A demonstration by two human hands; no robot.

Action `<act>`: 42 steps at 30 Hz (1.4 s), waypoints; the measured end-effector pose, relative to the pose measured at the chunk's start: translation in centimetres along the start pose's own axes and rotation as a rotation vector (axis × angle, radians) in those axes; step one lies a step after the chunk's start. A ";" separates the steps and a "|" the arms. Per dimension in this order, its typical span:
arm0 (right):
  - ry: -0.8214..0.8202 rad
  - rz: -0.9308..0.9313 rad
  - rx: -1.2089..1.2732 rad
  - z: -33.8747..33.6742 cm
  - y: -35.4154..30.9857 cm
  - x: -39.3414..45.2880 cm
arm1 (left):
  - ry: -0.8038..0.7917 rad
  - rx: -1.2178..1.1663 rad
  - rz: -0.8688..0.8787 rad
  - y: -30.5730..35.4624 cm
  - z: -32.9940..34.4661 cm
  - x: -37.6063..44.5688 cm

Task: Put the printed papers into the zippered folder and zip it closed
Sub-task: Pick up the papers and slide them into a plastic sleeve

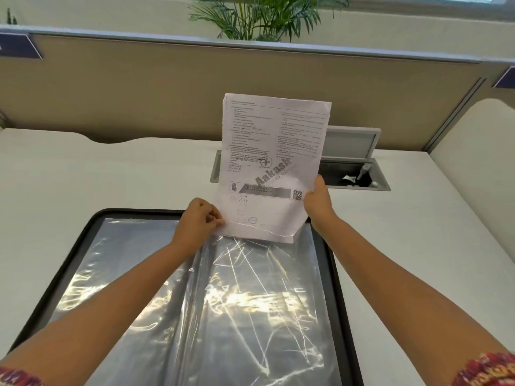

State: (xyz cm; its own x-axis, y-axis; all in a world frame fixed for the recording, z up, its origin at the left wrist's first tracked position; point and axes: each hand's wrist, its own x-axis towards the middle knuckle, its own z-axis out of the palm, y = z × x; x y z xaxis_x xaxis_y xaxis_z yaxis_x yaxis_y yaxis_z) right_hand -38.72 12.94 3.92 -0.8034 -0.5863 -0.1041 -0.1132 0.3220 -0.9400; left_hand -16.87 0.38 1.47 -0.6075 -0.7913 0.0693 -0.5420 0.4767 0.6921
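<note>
The zippered folder [69, 252] lies open on the white desk, black-edged, with shiny clear plastic sleeves [245, 296] inside. The printed papers [273, 151], a thin stack with text and a QR code, stand nearly upright above the folder's far edge. Their bottom edge sits inside the lifted mouth of a clear sleeve. My left hand [199, 221] pinches the sleeve's edge at the papers' lower left corner. My right hand [319, 201] grips the papers' right edge near the bottom.
A tan partition wall [139, 87] runs along the back of the white desk [97, 174]. Behind the papers an open grey cable hatch [359, 168] is set in the desk, with plugs inside. A potted palm [264, 18] rises behind the partition.
</note>
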 end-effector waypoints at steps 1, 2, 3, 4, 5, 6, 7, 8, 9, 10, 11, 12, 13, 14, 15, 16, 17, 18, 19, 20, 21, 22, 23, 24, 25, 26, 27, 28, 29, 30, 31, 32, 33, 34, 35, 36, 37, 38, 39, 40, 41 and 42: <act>-0.019 0.010 -0.016 0.3 0.0 0.1 | 0.032 0.050 0.029 0.0 0.1 0.0; -0.039 0.016 -0.031 0.5 0.0 0.2 | 0.069 0.138 0.068 0.1 0.2 0.0; -0.058 0.018 -0.043 0.8 -0.1 0.2 | 0.089 0.227 0.109 0.2 0.3 -0.1; -0.077 0.018 -0.048 1.1 -0.1 0.3 | 0.093 0.290 0.141 0.4 0.5 -0.1; -0.093 0.017 -0.049 1.3 -0.2 0.3 | 0.084 0.324 0.156 0.5 0.7 -0.1; -0.107 0.018 -0.048 1.4 -0.3 0.3 | 0.071 0.338 0.155 0.6 0.8 0.0; -0.118 0.025 -0.044 1.4 -0.2 0.2 | 0.060 0.341 0.146 0.6 1.0 0.0; -0.127 0.039 -0.035 1.4 -0.2 0.2 | 0.043 0.345 0.133 0.6 1.1 0.1; -0.136 0.057 -0.025 1.4 0.0 0.2 | 0.018 0.356 0.126 0.7 1.2 0.2; -0.146 0.078 -0.021 1.3 0.2 0.2 | -0.014 0.371 0.127 0.8 1.4 0.3; -0.161 0.101 -0.020 1.0 0.4 0.3 | -0.041 0.388 0.134 1.0 1.6 0.4; -0.182 0.126 -0.015 0.7 0.7 0.4 | -0.053 0.403 0.146 1.1 1.9 0.5; -0.207 0.150 -0.006 0.4 1.0 0.4 | -0.044 0.409 0.160 1.2 2.1 0.5; -0.235 0.167 0.005 -0.1 1.3 0.5 | -0.019 0.397 0.167 1.3 2.3 0.7; -0.262 0.176 0.015 -0.5 1.5 0.5 | 0.022 0.351 0.157 1.2 2.4 0.8; -0.284 0.178 0.023 -1.0 1.7 0.6 | 0.068 0.278 0.119 1.1 2.4 1.1; -0.301 0.175 0.024 -1.4 1.9 0.6 | 0.103 0.193 0.056 0.9 2.3 1.5; -0.318 0.172 0.015 -1.6 2.0 0.5 | 0.115 0.119 -0.020 0.7 2.1 2.0; -0.338 0.171 -0.003 -1.8 2.1 0.5 | 0.097 0.060 -0.089 0.6 1.8 2.5; -0.363 0.172 -0.020 -1.8 2.1 0.5 | 0.064 0.011 -0.137 0.6 1.7 2.9; -0.392 0.174 -0.037 -1.7 2.0 0.4 | 0.029 -0.043 -0.169 0.7 1.5 3.5; -0.419 0.179 -0.057 -1.6 1.9 0.5 | 0.000 -0.105 -0.204 0.8 1.5 4.0; -0.440 0.184 -0.083 -1.6 1.9 0.4 | -0.018 -0.171 -0.252 1.1 1.4 4.5; -0.454 0.189 -0.111 -1.6 1.8 0.4 | -0.020 -0.215 -0.299 1.3 1.4 5.0; -0.463 0.192 -0.135 -1.6 1.8 0.5 | -0.008 -0.228 -0.330 1.3 1.4 5.5; -0.473 0.193 -0.152 -1.7 1.9 0.5 | 0.010 -0.206 -0.337 1.3 1.4 5.9; -0.482 0.193 -0.163 -1.8 1.9 0.5 | 0.029 -0.175 -0.333 1.3 1.5 6.2; -0.484 0.195 -0.166 -1.9 1.9 0.6 | 0.046 -0.148 -0.326 1.2 1.5 6.3; -0.476 0.200 -0.153 -2.0 1.9 0.7 | 0.056 -0.140 -0.322 1.2 1.5 6.3; -0.461 0.208 -0.128 -2.0 1.9 0.8 | 0.058 -0.143 -0.317 1.1 1.6 6.2; -0.441 0.213 -0.099 -2.1 1.9 1.0 | 0.057 -0.150 -0.310 0.9 1.6 6.1; -0.419 0.216 -0.073 -2.1 1.8 1.1 | 0.051 -0.157 -0.304 0.7 1.7 5.9; -0.392 0.220 -0.053 -2.1 1.7 1.4 | 0.045 -0.161 -0.297 0.5 1.8 5.7; -0.360 0.231 -0.038 -2.1 1.7 1.7 | 0.039 -0.158 -0.287 0.3 1.8 5.6; -0.328 0.246 -0.033 -2.1 1.8 1.9 | 0.034 -0.147 -0.276 0.1 1.8 5.4; -0.308 0.255 -0.043 -2.0 1.8 2.2 | 0.028 -0.128 -0.261 -0.1 1.9 5.3; -0.305 0.249 -0.072 -1.8 1.9 2.3 | 0.017 -0.104 -0.243 -0.2 1.9 5.2; -0.313 0.222 -0.123 -1.6 1.9 2.3 | 0.001 -0.082 -0.231 -0.3 2.0 5.2; -0.319 0.182 -0.182 -1.3 1.9 2.3 | -0.015 -0.067 -0.232 -0.3 2.1 5.2; -0.310 0.143 -0.231 -1.1 2.0 2.3 | -0.031 -0.064 -0.245 -0.3 2.2 5.3; -0.285 0.117 -0.259 -0.9 2.0 2.3 | -0.042 -0.064 -0.259 -0.3 2.3 5.3; -0.257 0.109 -0.260 -0.8 2.1 2.3 | -0.050 -0.062 -0.265 -0.4 2.4 5.4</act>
State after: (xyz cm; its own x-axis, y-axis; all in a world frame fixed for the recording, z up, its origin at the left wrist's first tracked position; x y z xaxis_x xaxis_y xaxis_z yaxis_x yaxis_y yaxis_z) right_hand -41.26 12.80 1.97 -0.6494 -0.6953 -0.3080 -0.2064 0.5510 -0.8086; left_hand -21.33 -3.13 -0.12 -0.4776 -0.8648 -0.1547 -0.6506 0.2299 0.7238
